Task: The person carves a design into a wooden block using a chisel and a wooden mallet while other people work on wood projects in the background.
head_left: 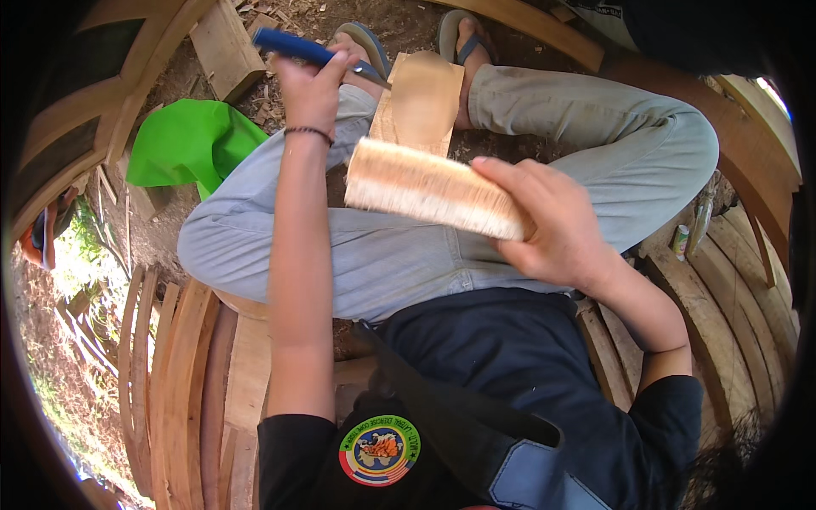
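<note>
My right hand [548,225] grips a pale wooden block [433,189] and holds it tilted over my lap. Up near the top of the view, my left hand [313,85] is closed on the blue handle of a chisel [310,53], whose metal blade points right toward a curved light wood piece [422,100]. That piece rests between my knees, close to my sandalled feet. I sit with bent legs in grey trousers.
A green plastic sheet [189,140] lies on the dirt to the left. Curved wooden planks [183,374] are stacked at lower left and more curved boards [731,297] at right. A wood offcut [223,47] lies at the top left. A small can [680,240] stands at right.
</note>
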Action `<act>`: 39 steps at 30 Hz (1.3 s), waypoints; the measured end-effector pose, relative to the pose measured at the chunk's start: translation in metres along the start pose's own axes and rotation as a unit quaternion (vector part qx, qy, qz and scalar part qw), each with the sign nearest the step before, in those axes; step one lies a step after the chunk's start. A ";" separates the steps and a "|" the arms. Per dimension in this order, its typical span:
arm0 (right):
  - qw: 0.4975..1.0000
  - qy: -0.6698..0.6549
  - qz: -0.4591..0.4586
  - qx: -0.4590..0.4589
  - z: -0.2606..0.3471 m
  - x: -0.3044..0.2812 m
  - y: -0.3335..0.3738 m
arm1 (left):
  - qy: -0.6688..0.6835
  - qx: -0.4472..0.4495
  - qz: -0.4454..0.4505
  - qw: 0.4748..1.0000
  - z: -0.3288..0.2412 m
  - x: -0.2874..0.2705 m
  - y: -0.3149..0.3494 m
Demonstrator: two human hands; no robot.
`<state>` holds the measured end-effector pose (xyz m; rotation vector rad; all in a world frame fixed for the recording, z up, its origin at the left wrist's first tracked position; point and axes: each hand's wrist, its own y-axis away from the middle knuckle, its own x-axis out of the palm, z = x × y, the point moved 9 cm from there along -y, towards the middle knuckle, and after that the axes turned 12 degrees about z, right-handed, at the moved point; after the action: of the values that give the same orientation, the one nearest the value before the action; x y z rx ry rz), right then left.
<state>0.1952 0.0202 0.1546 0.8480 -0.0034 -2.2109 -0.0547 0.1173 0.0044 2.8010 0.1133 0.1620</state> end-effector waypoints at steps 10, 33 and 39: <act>0.973 -0.142 -0.152 0.104 -0.078 -0.057 -0.018 | -0.111 -0.063 0.205 0.970 0.040 0.064 -0.093; 0.954 -0.250 -0.073 0.146 -0.145 -0.055 -0.116 | -0.300 -0.012 0.022 0.954 0.089 0.079 -0.124; 0.944 -0.257 0.014 0.205 -0.170 -0.061 -0.166 | -0.440 -0.011 0.005 0.898 0.080 0.089 -0.123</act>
<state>0.2148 0.2209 0.0148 0.4473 -0.7442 -2.3789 0.0359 0.2157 -0.1026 2.5651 -0.1202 -1.0772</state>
